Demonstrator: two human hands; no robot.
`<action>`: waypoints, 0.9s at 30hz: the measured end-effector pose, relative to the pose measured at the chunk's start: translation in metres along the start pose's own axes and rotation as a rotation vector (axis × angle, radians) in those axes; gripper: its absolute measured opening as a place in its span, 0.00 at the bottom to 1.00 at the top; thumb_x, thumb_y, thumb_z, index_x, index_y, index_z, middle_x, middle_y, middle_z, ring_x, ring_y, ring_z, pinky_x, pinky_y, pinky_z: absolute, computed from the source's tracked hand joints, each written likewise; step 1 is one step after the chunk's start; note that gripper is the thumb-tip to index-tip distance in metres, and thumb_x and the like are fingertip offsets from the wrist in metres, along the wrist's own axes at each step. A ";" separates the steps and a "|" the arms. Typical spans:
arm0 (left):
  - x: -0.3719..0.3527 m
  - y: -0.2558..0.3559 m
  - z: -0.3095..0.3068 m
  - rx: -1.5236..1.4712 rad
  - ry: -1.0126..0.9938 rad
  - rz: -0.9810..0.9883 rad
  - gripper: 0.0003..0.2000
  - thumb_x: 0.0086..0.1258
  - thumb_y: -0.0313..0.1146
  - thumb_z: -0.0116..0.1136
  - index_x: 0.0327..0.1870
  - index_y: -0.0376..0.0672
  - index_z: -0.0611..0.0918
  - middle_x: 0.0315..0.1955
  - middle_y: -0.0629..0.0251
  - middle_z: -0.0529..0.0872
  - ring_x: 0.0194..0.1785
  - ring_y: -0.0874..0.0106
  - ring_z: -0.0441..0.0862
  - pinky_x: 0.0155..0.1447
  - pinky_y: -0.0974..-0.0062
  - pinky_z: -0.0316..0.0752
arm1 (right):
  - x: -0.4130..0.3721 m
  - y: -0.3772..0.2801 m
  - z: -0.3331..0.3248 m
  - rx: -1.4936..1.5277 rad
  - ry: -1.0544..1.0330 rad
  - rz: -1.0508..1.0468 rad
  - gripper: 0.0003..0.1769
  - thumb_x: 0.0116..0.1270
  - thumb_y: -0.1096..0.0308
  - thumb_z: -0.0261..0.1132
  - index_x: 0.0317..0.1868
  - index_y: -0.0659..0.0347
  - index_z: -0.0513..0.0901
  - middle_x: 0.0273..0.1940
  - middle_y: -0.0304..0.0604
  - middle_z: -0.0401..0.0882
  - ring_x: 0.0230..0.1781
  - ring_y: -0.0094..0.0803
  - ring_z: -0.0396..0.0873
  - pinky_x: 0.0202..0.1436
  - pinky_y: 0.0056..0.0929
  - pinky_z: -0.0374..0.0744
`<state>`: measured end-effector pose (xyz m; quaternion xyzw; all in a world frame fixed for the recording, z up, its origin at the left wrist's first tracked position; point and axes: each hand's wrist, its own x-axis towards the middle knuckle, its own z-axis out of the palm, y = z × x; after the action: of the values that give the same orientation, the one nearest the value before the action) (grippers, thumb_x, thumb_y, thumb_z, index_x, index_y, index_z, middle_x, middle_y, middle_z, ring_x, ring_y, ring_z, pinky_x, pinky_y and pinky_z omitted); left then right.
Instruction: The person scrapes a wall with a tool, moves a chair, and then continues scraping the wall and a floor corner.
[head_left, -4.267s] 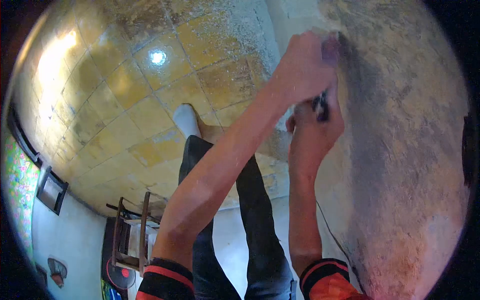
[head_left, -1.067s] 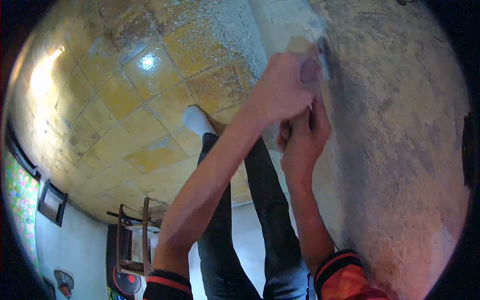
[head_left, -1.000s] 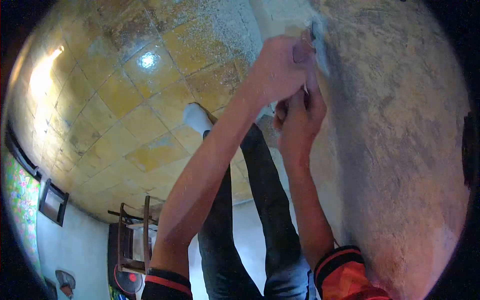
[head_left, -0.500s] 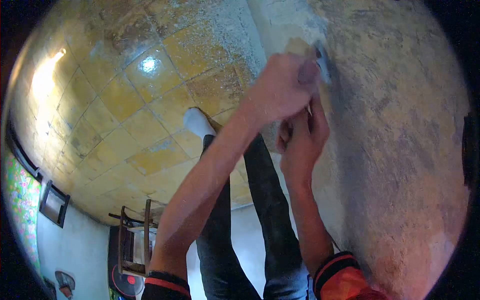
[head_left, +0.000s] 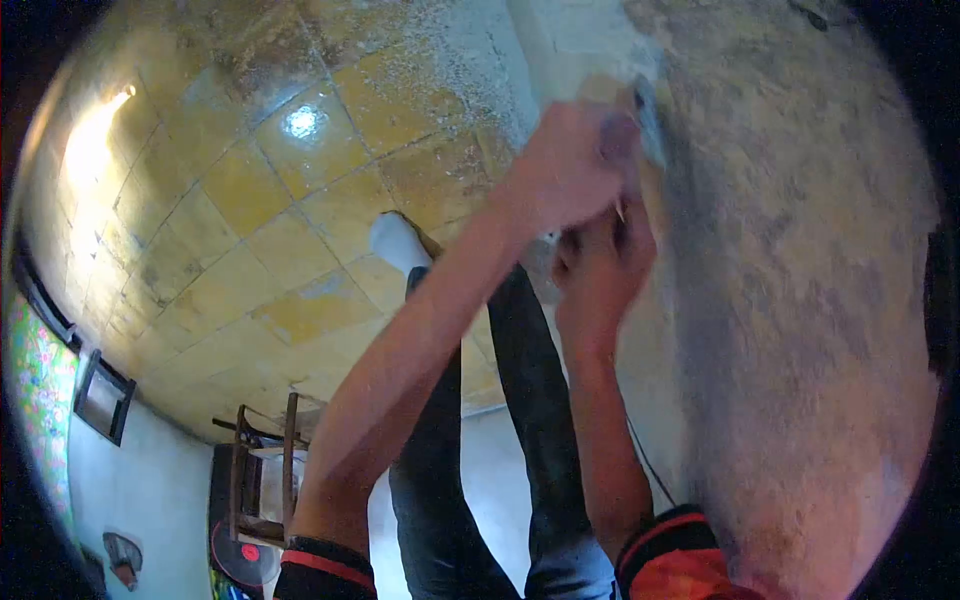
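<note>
My left hand (head_left: 575,165) is closed in a fist near the worn wall (head_left: 800,230). A hand tool with a grey, blade-like end (head_left: 643,98) sticks out just beyond its knuckles, and its handle is mostly hidden in the grip. Just below, my right hand (head_left: 605,285) is curled with its fingers up against the left. A thin pale sliver shows between the two hands, but what the right one holds is hidden. Blur softens both hands.
White chips and dust (head_left: 420,60) lie on the yellow tiled floor (head_left: 300,250) along the wall base. A sock-covered foot (head_left: 397,243) stands on the tiles. Behind are a wooden chair (head_left: 290,470), a fan-like round object (head_left: 248,552) and a floral curtain (head_left: 40,400).
Both hands stay by the wall and shift only slightly, the right hand a little up and left. The view has shifted slightly.
</note>
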<state>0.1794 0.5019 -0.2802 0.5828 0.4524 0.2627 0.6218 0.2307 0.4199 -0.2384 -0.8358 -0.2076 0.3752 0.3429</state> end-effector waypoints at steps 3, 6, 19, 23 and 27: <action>0.003 0.006 0.003 -0.068 -0.005 -0.071 0.12 0.63 0.32 0.52 0.39 0.31 0.79 0.22 0.47 0.79 0.25 0.69 0.75 0.35 0.66 0.73 | 0.004 -0.014 -0.007 0.058 -0.023 -0.048 0.23 0.65 0.75 0.53 0.60 0.73 0.72 0.49 0.52 0.81 0.45 0.31 0.77 0.51 0.28 0.74; 0.021 -0.007 -0.008 -0.034 0.021 -0.042 0.11 0.62 0.31 0.52 0.40 0.31 0.79 0.22 0.47 0.79 0.25 0.69 0.75 0.35 0.65 0.73 | 0.021 -0.009 0.012 0.053 -0.063 -0.106 0.23 0.65 0.75 0.54 0.61 0.71 0.72 0.48 0.47 0.81 0.42 0.26 0.76 0.46 0.26 0.75; 0.014 0.007 -0.007 0.055 -0.001 0.039 0.11 0.60 0.32 0.53 0.32 0.31 0.79 0.24 0.44 0.79 0.26 0.54 0.77 0.36 0.60 0.72 | -0.002 -0.043 0.001 0.231 -0.037 0.240 0.18 0.68 0.70 0.56 0.58 0.56 0.74 0.22 0.28 0.66 0.15 0.12 0.60 0.13 0.14 0.56; 0.029 -0.002 -0.018 -0.046 -0.018 -0.047 0.12 0.59 0.33 0.55 0.29 0.30 0.78 0.24 0.42 0.79 0.28 0.48 0.77 0.36 0.58 0.72 | 0.010 -0.038 0.019 0.353 -0.102 0.187 0.17 0.68 0.69 0.57 0.57 0.57 0.74 0.21 0.28 0.66 0.15 0.13 0.60 0.12 0.14 0.56; 0.008 0.024 -0.010 0.051 -0.097 -0.081 0.10 0.54 0.30 0.54 0.33 0.34 0.81 0.27 0.42 0.81 0.37 0.46 0.82 0.44 0.59 0.77 | -0.019 -0.062 -0.011 0.259 -0.030 0.311 0.16 0.67 0.68 0.59 0.55 0.58 0.74 0.21 0.29 0.66 0.15 0.13 0.61 0.13 0.15 0.57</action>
<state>0.1795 0.5177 -0.2579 0.5917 0.4515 0.1970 0.6382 0.2217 0.4462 -0.1788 -0.8009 -0.0313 0.4596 0.3826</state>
